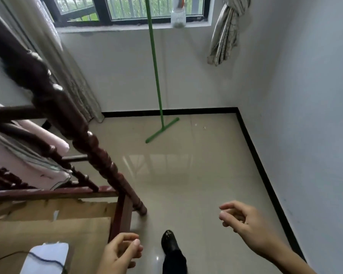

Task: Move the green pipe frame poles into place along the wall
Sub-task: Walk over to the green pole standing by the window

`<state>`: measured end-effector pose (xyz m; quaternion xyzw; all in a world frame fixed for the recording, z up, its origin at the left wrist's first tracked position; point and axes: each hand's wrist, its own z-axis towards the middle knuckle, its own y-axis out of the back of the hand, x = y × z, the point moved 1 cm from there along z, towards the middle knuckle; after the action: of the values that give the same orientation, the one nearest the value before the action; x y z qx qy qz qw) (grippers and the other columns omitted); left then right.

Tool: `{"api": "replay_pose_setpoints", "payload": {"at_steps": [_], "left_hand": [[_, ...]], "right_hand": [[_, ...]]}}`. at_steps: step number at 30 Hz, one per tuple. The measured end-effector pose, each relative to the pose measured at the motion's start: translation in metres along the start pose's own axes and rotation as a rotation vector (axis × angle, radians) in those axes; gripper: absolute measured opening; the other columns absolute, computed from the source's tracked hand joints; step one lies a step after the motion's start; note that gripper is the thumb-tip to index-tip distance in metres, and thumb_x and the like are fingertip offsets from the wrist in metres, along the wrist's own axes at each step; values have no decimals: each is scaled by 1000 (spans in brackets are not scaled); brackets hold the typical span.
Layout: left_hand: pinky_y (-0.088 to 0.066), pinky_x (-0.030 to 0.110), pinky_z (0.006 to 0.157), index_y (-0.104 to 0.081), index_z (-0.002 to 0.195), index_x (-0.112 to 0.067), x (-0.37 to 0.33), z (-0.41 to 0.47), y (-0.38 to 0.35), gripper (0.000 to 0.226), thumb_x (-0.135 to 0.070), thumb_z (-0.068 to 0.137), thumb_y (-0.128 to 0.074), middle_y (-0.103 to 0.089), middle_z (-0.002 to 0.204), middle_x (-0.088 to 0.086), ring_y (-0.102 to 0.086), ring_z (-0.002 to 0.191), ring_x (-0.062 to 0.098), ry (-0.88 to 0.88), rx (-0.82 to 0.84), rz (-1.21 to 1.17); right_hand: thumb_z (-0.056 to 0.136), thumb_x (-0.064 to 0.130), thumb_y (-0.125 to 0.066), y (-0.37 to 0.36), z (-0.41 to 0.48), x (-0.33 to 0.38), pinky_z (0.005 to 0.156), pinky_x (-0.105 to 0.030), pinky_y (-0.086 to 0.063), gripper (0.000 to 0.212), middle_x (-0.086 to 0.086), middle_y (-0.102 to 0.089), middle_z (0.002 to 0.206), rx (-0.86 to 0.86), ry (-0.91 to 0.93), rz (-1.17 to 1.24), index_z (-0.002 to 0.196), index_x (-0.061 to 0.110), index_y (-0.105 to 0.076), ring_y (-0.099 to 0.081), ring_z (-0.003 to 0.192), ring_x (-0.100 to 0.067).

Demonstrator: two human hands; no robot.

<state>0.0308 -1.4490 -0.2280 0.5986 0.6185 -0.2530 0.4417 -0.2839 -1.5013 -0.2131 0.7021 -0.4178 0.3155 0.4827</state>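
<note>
The glossy beige tiled floor (186,175) meets the white wall (127,76) under the window. On the left stands a dark red carved wooden bed frame (91,143). A thin green pipe pole with a crossbar foot (156,84) stands nearly upright near that wall, its foot on the floor. Both hands are well apart from it: right hand (244,222) and left hand (120,254), each grip loosely curled, holding nothing.
</note>
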Motion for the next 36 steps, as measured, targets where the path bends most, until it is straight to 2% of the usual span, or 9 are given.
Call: {"api": "replay_pose_setpoints", "payload": {"at_steps": [4, 8, 12, 15, 18, 24, 26, 28, 36], "left_hand": [[-51, 39, 66, -66, 86, 0, -58, 95, -8, 9, -8, 82, -66, -75, 72, 20, -68, 64, 25, -33, 62, 11], [-52, 31, 57, -65, 86, 2, -139, 173, -17, 28, -20, 67, -64, -73, 64, 16, -67, 60, 21, -105, 137, 4], [-48, 29, 55, -65, 86, -3, -199, 243, -27, 30, -25, 66, -62, -72, 65, 11, -66, 62, 18, -123, 144, 24], [-49, 29, 56, -65, 86, -3, -227, 294, -33, 29, -25, 68, -62, -74, 65, 10, -67, 61, 16, -115, 103, 24], [-49, 29, 56, -65, 88, -2, -247, 347, -39, 17, -17, 81, -66, -75, 65, 9, -68, 58, 13, -78, 40, 8], [-49, 31, 57, -66, 86, -2, -316, 436, -47, 32, -25, 64, -62, -75, 75, 18, -69, 58, 17, -39, -80, -43], [-50, 31, 57, -66, 86, -2, -335, 465, -43, 26, -22, 69, -65, -74, 78, 20, -69, 60, 17, -56, -140, -60], [-51, 31, 58, -66, 87, -2, -350, 492, -35, 8, -9, 83, -66, -74, 78, 19, -69, 64, 20, -60, -211, -88], [-50, 29, 53, -66, 87, -1, -385, 617, 28, 8, 2, 86, -59, -75, 63, 11, -69, 57, 14, -32, -279, -115]], "right_hand": [[86, 20, -71, 11, 91, 33, 64, -24, -48, 7, -1, -77, 77, -45, 0, 3, 91, 24, -70, -73, 70, -12], [85, 15, -71, 30, 168, 85, 62, -22, -49, 9, -4, -76, 76, -101, 39, 40, 90, 22, -70, -72, 69, -14], [85, 16, -71, 46, 242, 113, 59, -16, -50, 9, -8, -75, 77, -124, 49, 52, 90, 23, -71, -71, 70, -17], [84, 15, -72, 53, 305, 122, 62, -23, -50, 9, -7, -76, 77, -89, 29, 42, 89, 23, -71, -72, 70, -16], [84, 15, -72, 64, 382, 131, 64, -24, -49, 10, -6, -77, 78, -55, 34, 28, 89, 23, -71, -72, 69, -14], [85, 17, -71, 85, 538, 187, 66, -32, -51, 8, -8, -75, 75, 28, 111, -16, 88, 24, -71, -71, 72, -20], [85, 17, -71, 86, 587, 215, 66, -31, -51, 8, -8, -75, 74, 75, 148, -58, 87, 25, -71, -71, 71, -19], [85, 19, -71, 81, 632, 246, 67, -29, -52, 7, -6, -76, 76, 131, 196, -96, 88, 26, -71, -72, 71, -16], [85, 26, -70, 27, 780, 330, 72, -36, -57, 7, -2, -76, 79, 156, 269, -142, 92, 29, -70, -72, 74, -13]]}}
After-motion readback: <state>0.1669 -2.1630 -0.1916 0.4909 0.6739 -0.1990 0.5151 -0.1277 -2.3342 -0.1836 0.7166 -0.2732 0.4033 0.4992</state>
